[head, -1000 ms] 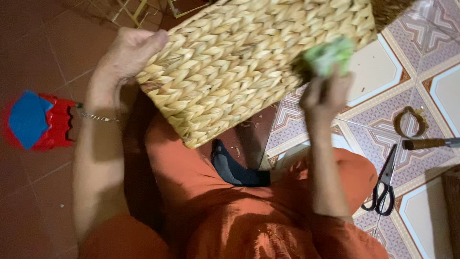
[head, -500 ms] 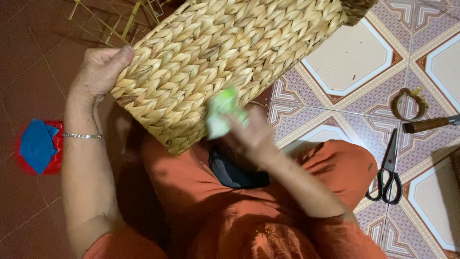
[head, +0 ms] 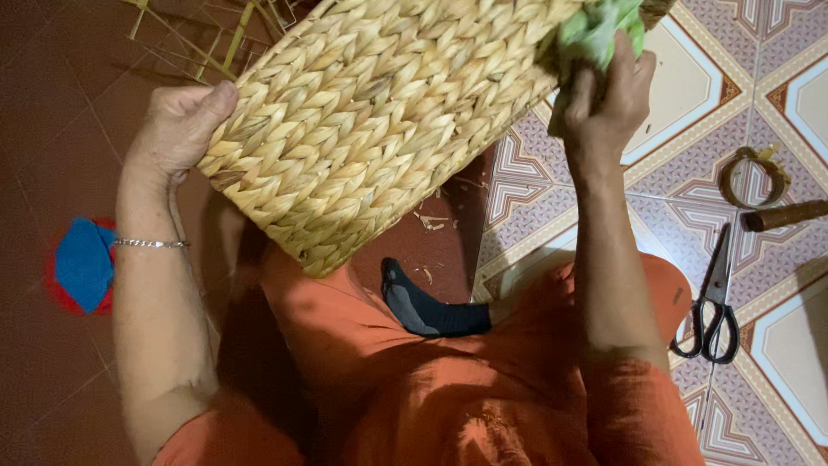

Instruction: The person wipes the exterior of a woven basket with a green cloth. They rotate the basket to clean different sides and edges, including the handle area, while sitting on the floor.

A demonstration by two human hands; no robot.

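A large woven straw basket (head: 379,121) is tilted over my lap, its braided side facing me. My left hand (head: 177,129) grips its left corner, thumb hooked over the edge. My right hand (head: 608,95) is shut on a crumpled green cloth (head: 595,30) and presses it against the basket's upper right edge. I sit on the floor in orange clothes, with one foot in a dark sock (head: 427,311) below the basket. A thin silver bracelet (head: 148,244) circles my left wrist.
Black-handled scissors (head: 711,306) lie on the patterned floor tiles at the right. Above them are a small coil of brown strap (head: 755,177) and a wooden tool handle (head: 785,216). A red stool with a blue cloth (head: 82,267) stands at the left. Loose straw stalks (head: 224,34) lie behind the basket.
My right hand has swept the green cloth from the basket's lower middle up to its upper right edge. The basket has stayed in my left hand's grip, shifted slightly.
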